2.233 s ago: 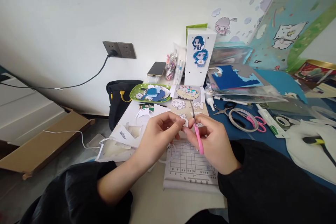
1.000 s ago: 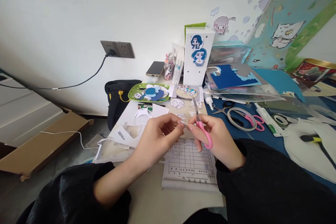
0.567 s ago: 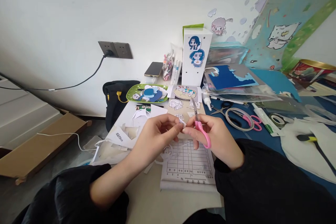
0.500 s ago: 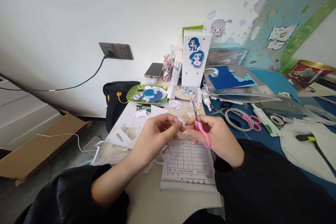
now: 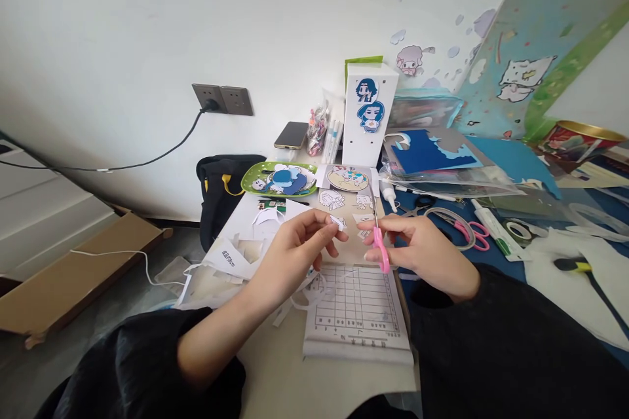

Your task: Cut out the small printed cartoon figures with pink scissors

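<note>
Between the thumb and fingers of my left hand [image 5: 307, 242] is a small white paper cutout [image 5: 338, 222], held above the table. My right hand [image 5: 417, 245] has pink-handled scissors [image 5: 380, 250] on it, their blades pointing away from me. A gap separates the two hands. Beneath them lies a printed form pad [image 5: 356, 308] with a grid on it. Curled paper strips [image 5: 312, 293] rest at the pad's left edge. Beyond the hands, line-drawn figure cutouts [image 5: 332, 198] lie near an oval picture [image 5: 348, 177].
A green tray [image 5: 248, 184] of cutouts stands at the back left, with a phone [image 5: 291, 135] behind it. A white box [image 5: 368, 124] stands against the wall. To the right lie more pink scissors [image 5: 479, 236], tape [image 5: 518, 232] and a glue tube [image 5: 491, 222]. Paper scraps [image 5: 233, 262] cover the left side.
My right hand has moved right with the scissors, away from my left hand. The paper cutout stays in my left hand. The view has shifted slightly.
</note>
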A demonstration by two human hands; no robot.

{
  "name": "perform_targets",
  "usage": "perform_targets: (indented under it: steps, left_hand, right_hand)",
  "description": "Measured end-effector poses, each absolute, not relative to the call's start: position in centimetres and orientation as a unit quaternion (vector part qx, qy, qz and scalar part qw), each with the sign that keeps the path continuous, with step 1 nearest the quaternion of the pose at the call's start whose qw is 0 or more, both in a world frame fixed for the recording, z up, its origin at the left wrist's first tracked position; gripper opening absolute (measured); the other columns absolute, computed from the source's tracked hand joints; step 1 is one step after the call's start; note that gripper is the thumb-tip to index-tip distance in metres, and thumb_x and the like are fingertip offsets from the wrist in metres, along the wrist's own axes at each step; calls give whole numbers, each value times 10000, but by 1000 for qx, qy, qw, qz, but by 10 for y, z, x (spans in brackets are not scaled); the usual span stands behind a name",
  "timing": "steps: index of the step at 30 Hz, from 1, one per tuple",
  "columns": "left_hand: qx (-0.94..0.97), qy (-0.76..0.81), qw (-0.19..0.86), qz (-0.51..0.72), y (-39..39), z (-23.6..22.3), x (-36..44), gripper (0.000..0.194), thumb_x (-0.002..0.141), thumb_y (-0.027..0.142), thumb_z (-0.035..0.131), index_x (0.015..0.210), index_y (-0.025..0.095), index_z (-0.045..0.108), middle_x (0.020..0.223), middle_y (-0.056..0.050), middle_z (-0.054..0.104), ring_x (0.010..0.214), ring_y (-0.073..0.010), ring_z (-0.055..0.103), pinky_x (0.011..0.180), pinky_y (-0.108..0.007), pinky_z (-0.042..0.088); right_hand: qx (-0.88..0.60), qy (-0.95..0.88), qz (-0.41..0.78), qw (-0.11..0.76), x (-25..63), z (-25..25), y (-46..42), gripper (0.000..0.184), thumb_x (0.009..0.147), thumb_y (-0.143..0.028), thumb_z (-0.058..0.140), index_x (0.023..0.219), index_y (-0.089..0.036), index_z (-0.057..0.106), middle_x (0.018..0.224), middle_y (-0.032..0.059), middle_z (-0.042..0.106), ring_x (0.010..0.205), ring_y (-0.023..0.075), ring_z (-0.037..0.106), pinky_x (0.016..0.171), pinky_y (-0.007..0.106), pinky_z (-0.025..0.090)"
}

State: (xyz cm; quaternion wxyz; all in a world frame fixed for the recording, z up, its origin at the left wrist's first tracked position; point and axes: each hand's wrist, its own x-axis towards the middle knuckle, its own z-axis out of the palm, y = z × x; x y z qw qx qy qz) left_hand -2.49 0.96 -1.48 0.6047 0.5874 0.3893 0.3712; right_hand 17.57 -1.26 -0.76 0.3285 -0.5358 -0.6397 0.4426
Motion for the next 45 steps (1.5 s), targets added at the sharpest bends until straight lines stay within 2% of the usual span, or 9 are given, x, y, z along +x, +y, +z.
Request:
perform_targets:
  steps: [8, 16, 20, 25, 31, 34, 37, 41, 45]
  left_hand:
    - [588, 404, 609, 347, 8, -11, -24, 173, 804, 333, 591, 758, 167, 573, 768, -18, 681, 522, -74, 504, 422, -158, 369]
    - [580, 418, 614, 335, 9, -13, -25, 175, 758, 324, 644, 724, 155, 611, 715, -23, 692, 503, -74, 518, 415, -156, 352]
    - [580, 422, 611, 334, 7, -13, -26, 157, 757, 311, 644, 731, 159, 614, 711, -24, 691, 500, -81, 527, 421, -166, 351]
    - [579, 420, 610, 340, 6, -8, -25, 158, 749, 312, 644, 708, 164, 605, 705, -19, 687, 484, -88, 512, 421, -187, 345]
    - [577, 402, 616, 355, 6, -6, -25, 157, 785, 312, 606, 745, 160, 602, 782, -31, 691, 529, -88, 509, 434, -185, 364]
    - [582, 395, 611, 363, 6, -5, -26, 150, 804, 308, 589, 767, 162, 592, 765, -18, 671, 555, -92, 517, 438, -179, 373]
    - [595, 399, 595, 363, 4, -3, -26, 153, 819, 313, 572, 785, 164, 581, 765, -17, 664, 558, -93, 513, 437, -176, 377]
    - [602, 406, 586, 360, 2, 0, -26, 170, 816, 332, 570, 780, 166, 581, 741, -20, 657, 533, -96, 498, 421, -175, 377]
    - [594, 408, 599, 348, 2, 0, -26, 187, 795, 350, 598, 742, 171, 597, 691, -3, 656, 470, -74, 469, 400, -162, 368]
  right_hand:
    - [-490, -584, 557, 330, 171, -15, -14, 300, 743, -162, 608, 1037, -173, 668, 716, 0, 566, 603, 116, 535, 583, 263, 452]
    - [-442, -518, 595, 428, 172, -16, -16, 168, 691, -103, 618, 776, -202, 723, 854, 7, 607, 792, 129, 531, 724, 252, 401]
    - [-436, -501, 620, 418, 170, -12, -20, 165, 676, -92, 591, 762, -169, 708, 637, -9, 600, 567, 108, 498, 587, 259, 380]
    - [-393, -485, 641, 447, 166, -10, -21, 289, 639, -82, 477, 849, -149, 663, 629, -13, 602, 345, 35, 245, 432, 256, 195]
    - [-280, -450, 751, 394, 169, -5, -21, 478, 646, -168, 517, 1122, -135, 548, 809, 31, 512, 630, 142, 508, 512, 266, 366]
    - [-311, -491, 725, 369, 171, -5, -22, 501, 718, -135, 551, 1212, -138, 470, 792, 26, 519, 708, 164, 548, 594, 295, 433]
    - [-393, -551, 645, 356, 171, -8, -23, 329, 765, -204, 628, 1079, -162, 541, 685, -24, 476, 550, 106, 489, 523, 255, 395]
    - [-412, -595, 608, 328, 170, -10, -23, 255, 619, -241, 762, 784, -149, 591, 584, -61, 399, 491, 72, 343, 460, 218, 284]
    - [-412, -628, 600, 274, 170, -7, -25, 227, 621, -227, 742, 793, -141, 623, 563, -62, 385, 490, 72, 309, 463, 222, 238]
